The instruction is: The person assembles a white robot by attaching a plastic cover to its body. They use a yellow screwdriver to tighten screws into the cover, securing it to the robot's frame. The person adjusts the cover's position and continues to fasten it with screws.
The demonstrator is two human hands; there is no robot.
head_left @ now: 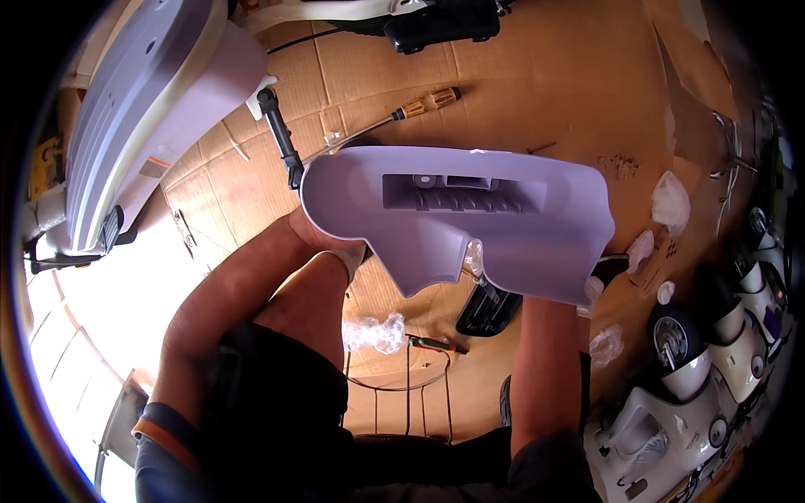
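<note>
A lavender moulded plastic panel is lifted in front of me, with a rectangular opening near its upper edge and a notch in its lower edge. Both my arms run up to it. My left hand meets its left end, and the panel covers the fingers. The right forearm passes under its lower right part, where my right hand shows only at the wrist. The panel seems held between the two hands, though their grip is out of sight.
A lavender scooter body lies at left. A screwdriver lies beyond the panel on cardboard. Below it are a black pedal-like part, clear wrap and a wire frame. White scooter parts line the right.
</note>
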